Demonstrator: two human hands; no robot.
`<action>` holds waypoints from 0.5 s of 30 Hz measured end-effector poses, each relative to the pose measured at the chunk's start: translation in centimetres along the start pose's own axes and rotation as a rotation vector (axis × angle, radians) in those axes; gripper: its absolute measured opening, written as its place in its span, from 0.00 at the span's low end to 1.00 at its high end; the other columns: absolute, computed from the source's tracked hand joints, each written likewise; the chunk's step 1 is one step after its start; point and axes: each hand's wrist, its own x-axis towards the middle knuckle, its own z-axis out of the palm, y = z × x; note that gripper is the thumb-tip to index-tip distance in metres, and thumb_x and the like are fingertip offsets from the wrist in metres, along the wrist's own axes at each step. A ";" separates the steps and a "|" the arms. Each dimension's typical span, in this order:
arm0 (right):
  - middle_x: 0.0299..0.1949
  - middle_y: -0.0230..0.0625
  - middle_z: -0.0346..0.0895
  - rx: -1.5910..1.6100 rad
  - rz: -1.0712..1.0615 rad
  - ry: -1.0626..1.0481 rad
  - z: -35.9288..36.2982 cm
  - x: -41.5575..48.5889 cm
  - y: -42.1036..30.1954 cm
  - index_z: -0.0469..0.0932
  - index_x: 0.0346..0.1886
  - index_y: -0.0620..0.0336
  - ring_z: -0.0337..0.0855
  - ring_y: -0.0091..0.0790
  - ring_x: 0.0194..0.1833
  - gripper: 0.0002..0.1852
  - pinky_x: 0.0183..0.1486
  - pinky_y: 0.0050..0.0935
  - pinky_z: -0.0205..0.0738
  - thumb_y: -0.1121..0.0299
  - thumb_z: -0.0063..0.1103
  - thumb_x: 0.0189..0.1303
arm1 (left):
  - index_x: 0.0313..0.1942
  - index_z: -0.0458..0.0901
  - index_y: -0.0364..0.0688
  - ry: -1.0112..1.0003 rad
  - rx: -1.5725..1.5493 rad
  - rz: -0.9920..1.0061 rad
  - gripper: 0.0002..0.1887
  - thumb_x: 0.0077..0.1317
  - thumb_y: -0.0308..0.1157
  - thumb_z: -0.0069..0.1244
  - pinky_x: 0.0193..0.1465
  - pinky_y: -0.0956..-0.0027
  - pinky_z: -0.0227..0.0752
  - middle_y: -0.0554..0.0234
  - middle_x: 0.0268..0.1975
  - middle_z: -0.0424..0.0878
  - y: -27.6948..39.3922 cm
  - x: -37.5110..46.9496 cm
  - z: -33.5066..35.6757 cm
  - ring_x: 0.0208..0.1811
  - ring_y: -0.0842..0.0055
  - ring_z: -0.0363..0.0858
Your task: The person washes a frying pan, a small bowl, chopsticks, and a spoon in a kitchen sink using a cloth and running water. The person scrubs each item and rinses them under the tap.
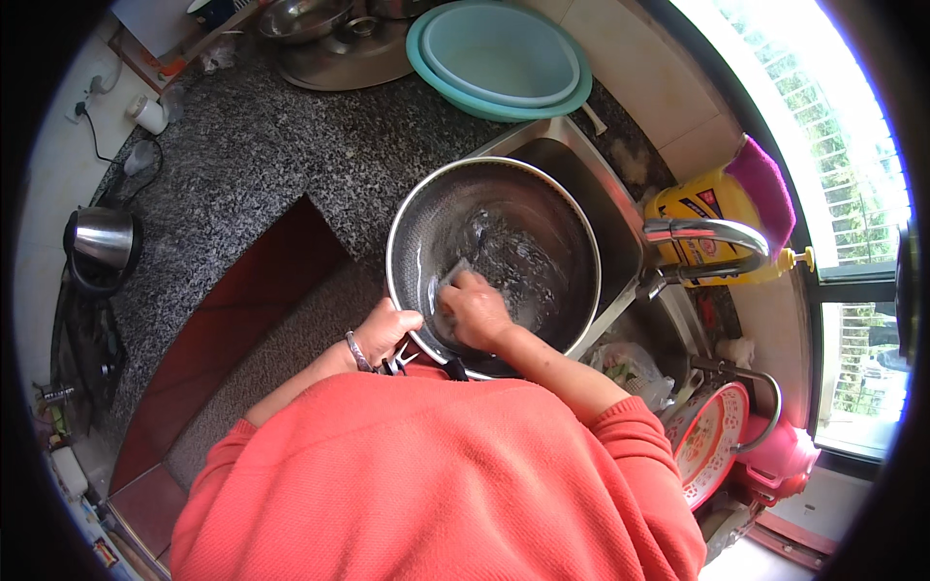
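Note:
A dark wok (519,196) with a honeycomb-patterned inner wall and a pale rim is propped over the steel sink (631,200). Suds or water glisten inside it. My left hand (383,328) grips the wok's near-left edge, thumb over the rim. Down inside the wok, my right hand (476,309) presses a pale scrubbing cloth or pad (453,278) against the left inner wall. The fingers hide most of that pad, so its exact kind is unclear. Part of the wok's handle (456,369) shows at the near side, by my body.
A chrome faucet (716,232) arches right of the wok, before a yellow detergent jug (679,200) with a magenta cloth (763,185). Turquoise basins (501,62) stand behind the sink. A plastic bag (632,370) and a red-rimmed tray (716,443) are at right. Granite counter (240,156) extends left.

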 end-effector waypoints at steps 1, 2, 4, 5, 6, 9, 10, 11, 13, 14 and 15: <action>0.39 0.44 0.72 0.034 -0.056 0.040 0.4 0.9 -0.5 0.77 0.30 0.54 0.74 0.51 0.47 0.05 0.44 0.46 0.73 0.70 0.58 0.46 | 0.48 0.75 0.31 0.007 0.010 -0.013 0.21 0.53 0.15 0.40 0.46 0.68 0.78 0.59 0.41 0.82 -0.2 0.1 -0.2 0.41 0.74 0.82; 0.37 0.42 0.70 0.046 -0.100 0.110 0.8 2.2 -0.8 0.76 0.29 0.54 0.73 0.49 0.44 0.05 0.40 0.45 0.70 0.71 0.58 0.46 | 0.46 0.76 0.33 0.040 0.038 -0.007 0.19 0.52 0.15 0.40 0.43 0.68 0.78 0.61 0.38 0.82 -0.4 0.3 -0.4 0.39 0.76 0.82; 0.36 0.41 0.70 -0.015 -0.180 0.247 1.1 4.4 -0.9 0.75 0.29 0.54 0.73 0.47 0.43 0.05 0.41 0.43 0.68 0.71 0.57 0.47 | 0.45 0.76 0.33 0.038 0.040 -0.001 0.19 0.52 0.15 0.40 0.41 0.68 0.79 0.61 0.37 0.81 -0.7 0.4 -0.7 0.37 0.76 0.82; 0.36 0.41 0.69 -0.045 -0.220 0.318 1.2 5.5 -0.9 0.75 0.29 0.54 0.72 0.46 0.43 0.04 0.41 0.42 0.67 0.71 0.57 0.47 | 0.45 0.76 0.33 0.019 0.016 0.037 0.18 0.52 0.15 0.40 0.41 0.68 0.79 0.62 0.37 0.81 -0.9 0.4 -0.9 0.36 0.77 0.82; 0.35 0.37 0.69 -0.137 -0.244 0.368 1.2 6.6 -0.8 0.76 0.31 0.52 0.71 0.42 0.42 0.04 0.43 0.39 0.65 0.69 0.56 0.50 | 0.42 0.77 0.32 0.022 0.006 0.036 0.17 0.52 0.15 0.40 0.40 0.67 0.79 0.60 0.37 0.82 -0.9 0.4 -1.0 0.35 0.76 0.83; 0.35 0.34 0.68 -0.273 -0.369 0.527 0.6 9.3 0.5 0.76 0.31 0.49 0.71 0.39 0.41 0.04 0.42 0.38 0.64 0.67 0.54 0.51 | 0.40 0.77 0.31 0.031 0.098 -0.041 0.16 0.52 0.15 0.40 0.40 0.68 0.80 0.58 0.37 0.82 -0.8 0.5 -1.2 0.36 0.74 0.83; 0.35 0.32 0.68 -0.360 -0.365 0.548 0.3 10.2 1.0 0.76 0.30 0.47 0.71 0.36 0.41 0.04 0.42 0.37 0.64 0.66 0.52 0.52 | 0.41 0.78 0.30 0.037 0.138 -0.071 0.16 0.52 0.15 0.40 0.43 0.67 0.79 0.56 0.38 0.83 -0.6 0.5 -1.2 0.38 0.72 0.83; 0.36 0.32 0.69 -0.434 -0.338 0.512 -0.1 10.9 1.8 0.78 0.34 0.46 0.71 0.36 0.44 0.06 0.44 0.37 0.64 0.64 0.53 0.53 | 0.42 0.77 0.29 0.010 0.122 -0.057 0.16 0.52 0.16 0.40 0.44 0.67 0.79 0.56 0.39 0.83 -0.5 0.5 -1.1 0.39 0.72 0.83; 0.35 0.31 0.68 -0.522 -0.326 0.569 -1.2 12.1 3.8 0.78 0.34 0.45 0.71 0.34 0.42 0.07 0.43 0.36 0.64 0.65 0.53 0.51 | 0.44 0.77 0.28 0.019 0.125 -0.057 0.17 0.52 0.16 0.40 0.46 0.67 0.78 0.54 0.40 0.83 -0.2 0.3 -0.8 0.40 0.72 0.83; 0.36 0.31 0.68 -0.609 -0.285 0.579 -1.9 12.4 5.0 0.78 0.35 0.45 0.71 0.34 0.43 0.08 0.43 0.36 0.64 0.65 0.53 0.51 | 0.46 0.76 0.27 -0.009 0.078 -0.012 0.19 0.53 0.16 0.40 0.48 0.66 0.77 0.53 0.42 0.83 -0.1 0.1 -0.6 0.43 0.71 0.82; 0.36 0.30 0.68 -0.689 -0.248 0.593 -2.6 12.5 6.3 0.78 0.36 0.45 0.71 0.34 0.43 0.09 0.43 0.36 0.64 0.65 0.53 0.51 | 0.47 0.76 0.27 0.012 0.084 -0.037 0.19 0.53 0.17 0.41 0.48 0.66 0.77 0.52 0.43 0.83 0.1 -0.1 -0.4 0.43 0.71 0.82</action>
